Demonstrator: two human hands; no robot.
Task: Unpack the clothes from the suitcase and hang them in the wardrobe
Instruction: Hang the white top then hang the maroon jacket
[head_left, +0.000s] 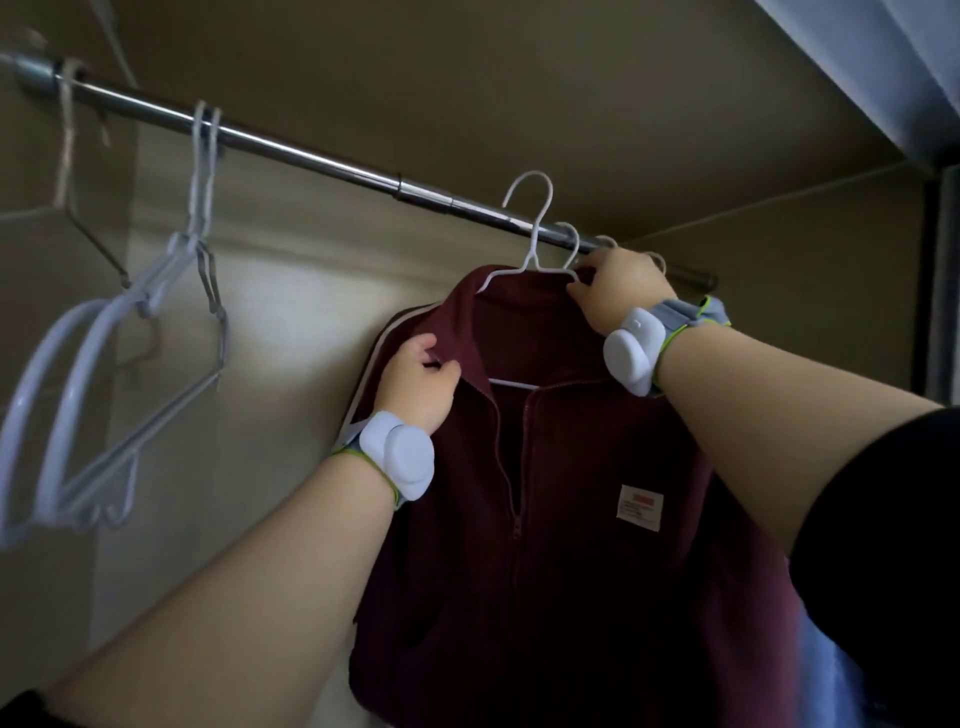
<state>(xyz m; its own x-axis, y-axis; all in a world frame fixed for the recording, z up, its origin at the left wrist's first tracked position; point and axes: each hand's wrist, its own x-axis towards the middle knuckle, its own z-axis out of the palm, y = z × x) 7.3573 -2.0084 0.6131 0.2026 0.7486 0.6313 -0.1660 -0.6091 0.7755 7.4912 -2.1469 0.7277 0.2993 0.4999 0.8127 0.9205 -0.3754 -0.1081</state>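
A maroon zip-up jacket (571, 519) with a white label on its chest hangs on a white wire hanger (532, 244), held up inside the wardrobe. The hanger's hook rises just in front of the metal rail (291, 148); I cannot tell whether it rests on it. My left hand (421, 382) grips the jacket's left shoulder at the collar. My right hand (618, 293) grips the right side of the collar and hanger, close under the rail. White sensor bands sit on both wrists. The suitcase is not in view.
Several empty white and grey hangers (130, 364) dangle from the rail at the left. More hanger hooks (605, 241) sit on the rail beside my right hand. The beige wardrobe wall (291, 322) lies behind, and a grey frame edge (940, 291) stands at the right.
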